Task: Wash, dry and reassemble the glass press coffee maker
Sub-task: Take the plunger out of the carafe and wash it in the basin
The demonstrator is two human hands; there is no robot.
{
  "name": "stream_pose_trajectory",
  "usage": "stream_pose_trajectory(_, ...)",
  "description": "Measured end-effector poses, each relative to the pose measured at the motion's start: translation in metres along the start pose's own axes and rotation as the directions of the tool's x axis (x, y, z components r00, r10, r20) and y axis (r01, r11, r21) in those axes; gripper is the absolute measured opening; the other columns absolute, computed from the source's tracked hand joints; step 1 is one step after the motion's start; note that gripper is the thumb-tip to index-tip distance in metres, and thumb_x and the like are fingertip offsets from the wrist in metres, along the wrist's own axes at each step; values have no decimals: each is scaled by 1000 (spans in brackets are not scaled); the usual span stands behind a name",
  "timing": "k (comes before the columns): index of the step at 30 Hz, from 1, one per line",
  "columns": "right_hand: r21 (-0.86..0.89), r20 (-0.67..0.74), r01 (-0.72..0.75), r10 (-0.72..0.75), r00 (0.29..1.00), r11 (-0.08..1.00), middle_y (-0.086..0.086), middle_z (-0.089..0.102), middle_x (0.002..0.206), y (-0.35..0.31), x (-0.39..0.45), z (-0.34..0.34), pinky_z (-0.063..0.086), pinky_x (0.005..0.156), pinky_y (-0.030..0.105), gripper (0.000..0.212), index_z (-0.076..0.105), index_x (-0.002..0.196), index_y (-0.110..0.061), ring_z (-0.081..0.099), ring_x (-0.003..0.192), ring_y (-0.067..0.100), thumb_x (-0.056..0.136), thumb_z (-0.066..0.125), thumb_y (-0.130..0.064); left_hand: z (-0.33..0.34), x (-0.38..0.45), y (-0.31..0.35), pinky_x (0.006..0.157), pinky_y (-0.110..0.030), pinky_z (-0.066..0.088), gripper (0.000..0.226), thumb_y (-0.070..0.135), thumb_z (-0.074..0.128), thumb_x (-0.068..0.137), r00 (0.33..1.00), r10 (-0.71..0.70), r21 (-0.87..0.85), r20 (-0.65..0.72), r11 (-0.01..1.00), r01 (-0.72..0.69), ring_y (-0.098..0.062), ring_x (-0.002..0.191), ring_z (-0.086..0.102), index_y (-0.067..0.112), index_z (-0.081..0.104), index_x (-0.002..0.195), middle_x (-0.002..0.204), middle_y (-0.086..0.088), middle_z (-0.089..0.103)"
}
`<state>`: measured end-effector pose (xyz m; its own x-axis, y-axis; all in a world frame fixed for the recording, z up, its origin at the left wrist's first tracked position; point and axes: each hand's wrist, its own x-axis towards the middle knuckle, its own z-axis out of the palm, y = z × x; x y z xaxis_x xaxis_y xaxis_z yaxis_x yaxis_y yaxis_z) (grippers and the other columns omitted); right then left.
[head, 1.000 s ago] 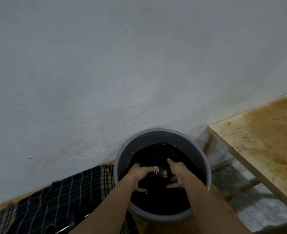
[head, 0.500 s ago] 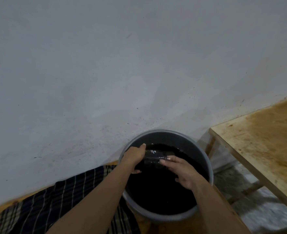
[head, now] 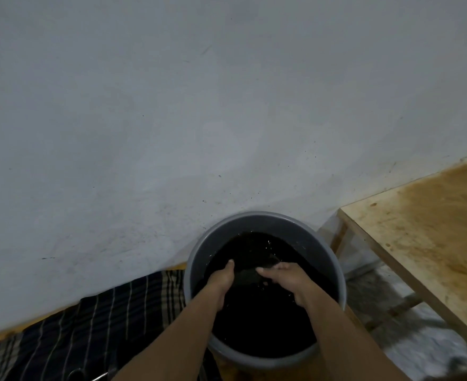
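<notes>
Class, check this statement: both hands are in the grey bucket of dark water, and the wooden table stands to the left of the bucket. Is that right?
Not quite. The head view shows the wooden table to the right of the bucket, not the left; a striped cloth lies on the left. The rest holds: the left hand and right hand are both in the dark water.
</notes>
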<state>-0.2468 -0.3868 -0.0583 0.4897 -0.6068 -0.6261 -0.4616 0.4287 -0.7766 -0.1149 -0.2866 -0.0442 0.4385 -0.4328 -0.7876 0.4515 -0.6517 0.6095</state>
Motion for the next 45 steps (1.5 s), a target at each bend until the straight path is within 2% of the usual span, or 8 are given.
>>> stream_pose_trajectory(5,-98,-312,-37,5,950,994,15,72,83,-1,8,15,57,83,40,44,69,89,-1,68,78,29,93,56,-44,8,-7,0,80,-46,57,64,37,78,76,995,42,-109,89,993,-32,-34,97,65,13,43,123,117,-19,61)
stream_pose_trajectory(10,-33,-243,72,-78,967,997,11,71,97,5,9,25,53,88,34,34,69,104,-7,66,94,27,90,64,-38,8,15,-7,99,-46,49,66,55,38,94,964,64,2,-258,998,-66,-37,115,55,12,39,144,136,-18,51)
stream_pose_trajectory(13,37,-283,25,-14,959,999,11,69,71,4,5,27,53,63,28,37,70,80,-3,65,67,23,90,64,-39,2,13,-4,91,-49,55,79,53,69,78,995,35,-109,-95,993,-45,-37,101,63,8,45,137,121,-20,61)
stream_pose_trajectory(16,-46,-432,-77,50,901,996,20,68,99,-1,7,27,55,84,37,49,66,107,3,67,91,35,98,45,-41,2,2,-9,73,-49,59,109,37,91,56,995,31,-114,97,993,-20,-32,97,64,15,32,145,125,-17,58)
stream_pose_trajectory(23,219,-256,-67,124,959,973,19,69,76,2,-2,38,58,71,38,32,68,99,3,65,65,29,88,68,-28,2,20,-12,101,-46,48,60,49,48,92,960,142,6,-242,989,-145,-35,115,56,12,46,140,132,-16,55)
stream_pose_trajectory(27,433,-257,-104,233,938,896,24,65,98,2,-4,36,58,80,48,44,59,117,5,65,85,38,90,65,-29,5,-3,-7,81,-44,58,47,47,61,85,931,288,102,-224,957,-272,-30,100,58,22,52,124,122,-12,57)
stream_pose_trajectory(34,660,-143,-33,169,975,751,23,63,116,-6,-28,44,56,68,42,39,55,128,-4,61,99,38,99,49,-29,6,-49,17,79,-40,54,42,56,53,86,560,828,792,-38,367,-488,-28,110,53,34,47,121,129,-5,42)
stream_pose_trajectory(45,526,-231,141,-19,973,839,1,65,94,-35,-75,51,43,65,33,37,64,111,-13,58,85,17,101,41,-39,-13,-117,46,82,-40,55,44,52,50,90,282,929,855,241,-66,-514,-25,123,42,35,44,130,141,0,32)
